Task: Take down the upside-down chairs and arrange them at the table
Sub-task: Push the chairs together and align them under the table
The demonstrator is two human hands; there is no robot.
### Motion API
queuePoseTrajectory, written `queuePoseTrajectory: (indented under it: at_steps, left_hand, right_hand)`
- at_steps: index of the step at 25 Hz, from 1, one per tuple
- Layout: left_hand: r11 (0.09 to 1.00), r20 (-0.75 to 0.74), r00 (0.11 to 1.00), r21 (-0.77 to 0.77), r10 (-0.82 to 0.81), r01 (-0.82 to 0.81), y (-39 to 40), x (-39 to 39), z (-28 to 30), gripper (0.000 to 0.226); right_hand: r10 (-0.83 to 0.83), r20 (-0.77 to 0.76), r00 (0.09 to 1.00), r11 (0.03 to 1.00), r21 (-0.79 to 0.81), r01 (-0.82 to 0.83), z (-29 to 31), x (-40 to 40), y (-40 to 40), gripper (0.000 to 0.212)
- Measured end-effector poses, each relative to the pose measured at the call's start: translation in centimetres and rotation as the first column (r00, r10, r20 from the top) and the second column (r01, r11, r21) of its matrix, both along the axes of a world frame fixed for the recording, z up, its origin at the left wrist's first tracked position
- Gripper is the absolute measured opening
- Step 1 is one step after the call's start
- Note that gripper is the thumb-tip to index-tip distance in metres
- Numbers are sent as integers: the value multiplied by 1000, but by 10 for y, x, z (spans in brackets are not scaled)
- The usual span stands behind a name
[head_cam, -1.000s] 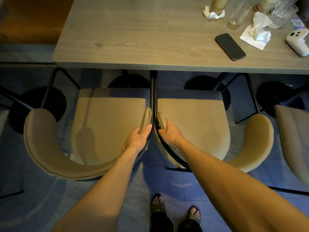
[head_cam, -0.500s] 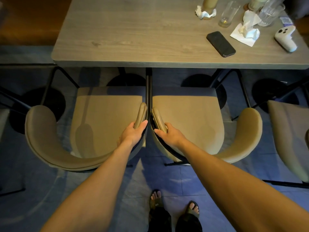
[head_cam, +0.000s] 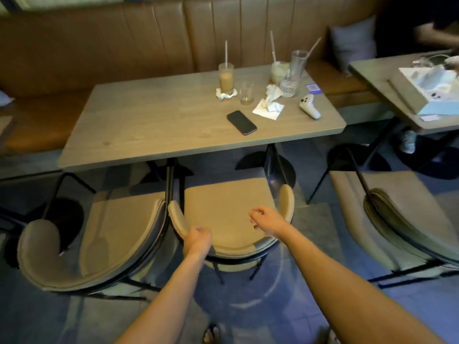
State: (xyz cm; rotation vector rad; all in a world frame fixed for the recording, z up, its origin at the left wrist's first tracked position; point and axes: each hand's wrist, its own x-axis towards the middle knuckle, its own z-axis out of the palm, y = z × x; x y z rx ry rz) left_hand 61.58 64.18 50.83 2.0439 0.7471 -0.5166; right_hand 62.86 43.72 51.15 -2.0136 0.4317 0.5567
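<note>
Two beige upholstered chairs stand upright, side by side, with their seats tucked partly under the grey wooden table point(head_cam: 154, 125). The left chair point(head_cam: 119, 227) and the middle chair point(head_cam: 223, 204) nearly touch at their armrests. My left hand point(head_cam: 197, 238) hovers at the curved back of the middle chair with its fingers loosely curled and nothing in them. My right hand point(head_cam: 267, 220) hangs over that chair's seat, fingers apart, touching nothing.
A third beige chair point(head_cam: 397, 219) stands at the right by a second table point(head_cam: 372, 70). On the near table lie a black phone point(head_cam: 241, 122), several glasses point(head_cam: 226, 78), crumpled napkins point(head_cam: 269, 105) and a white controller point(head_cam: 309, 106). A brown bench point(head_cam: 99, 45) runs behind. Another person point(head_cam: 422, 28) sits far right.
Both hands have let go of the chairs' inner armrests and shifted right over the middle chair. My head has lifted, so the bench and the second table now show.
</note>
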Motion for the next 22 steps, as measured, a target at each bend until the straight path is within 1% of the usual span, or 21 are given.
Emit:
queuePoseTrajectory:
  at_steps: [2, 3, 4, 6, 7, 10, 12, 16, 18, 20, 22]
  left_hand:
    - [998, 13, 1000, -64, -20, 21, -71, -18, 8, 30]
    - [996, 6, 1000, -86, -18, 18, -110, -26, 9, 28]
    - [994, -6, 1000, -112, -16, 15, -146, -35, 11, 26]
    - [978, -30, 999, -209, -16, 10, -224, -54, 14, 17]
    - [967, -60, 998, -254, -28, 12, -257, -62, 16, 18]
    - [941, -131, 984, -330, -117, 68, -350, -81, 17, 20]
    - [922, -191, 969, -379, -156, 74, -398, -89, 18, 13]
    - [918, -223, 954, -382, -200, 103, -467, -88, 13, 12]
    - [920, -240, 945, -373, -222, 121, -501, -85, 8, 19]
    - [919, -271, 935, -378, -228, 114, -532, -83, 3, 27]
    - [914, -312, 929, -401, -201, 64, -561, -80, -1, 34]
  right_hand:
    - [-63, 66, 996, 998, -4, 64, 6, -18, -75, 27]
    - [-105, 81, 991, 994, -14, 107, 7, -28, -118, 19]
    - [-144, 91, 985, 989, -24, 147, 10, -38, -158, 16]
    - [-240, 86, 967, 968, -51, 245, 12, -63, -245, 23]
    - [-289, 79, 954, 953, -71, 295, 10, -74, -283, 27]
    - [-455, 32, 890, 886, -90, 456, 16, -107, -383, 23]
    - [-529, -10, 849, 846, -89, 526, 15, -124, -430, 27]
    - [-577, -55, 815, 814, -117, 569, 6, -149, -485, 18]
    - [-590, -82, 803, 805, -143, 576, -3, -160, -509, 19]
    - [-620, -97, 779, 778, -209, 593, -14, -173, -531, 26]
    - [-701, -103, 706, 698, -303, 649, -29, -186, -555, 35]
